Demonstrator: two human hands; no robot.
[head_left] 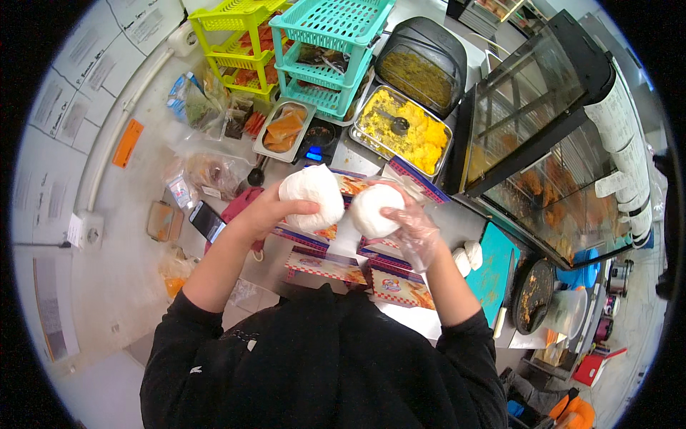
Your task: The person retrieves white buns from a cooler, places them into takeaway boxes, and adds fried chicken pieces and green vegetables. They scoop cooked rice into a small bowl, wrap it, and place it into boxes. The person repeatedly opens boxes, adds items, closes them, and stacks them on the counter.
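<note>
My bare left hand (264, 213) is closed around a white, rounded bundle (312, 194), with the thumb across its front. In my right hand (414, 225), which wears a clear plastic glove, is a second white, rounded bundle (374, 210). Their smooth, slightly creased surface could be paper or flatbread; I cannot tell which. The bundles are held side by side with a small gap, over the worktop. Below them are several printed cardboard food boxes (325, 265) with checked edges, partly hidden by my hands.
Beyond my hands stand a tray of yellow food (400, 118), a tray of orange slices (286, 129) and turquoise stacking baskets (332, 32). A glass display case (529, 107) borders the right side. Near my right forearm are white pieces (468, 257), a turquoise board (493, 268) and a dark pan (532, 293).
</note>
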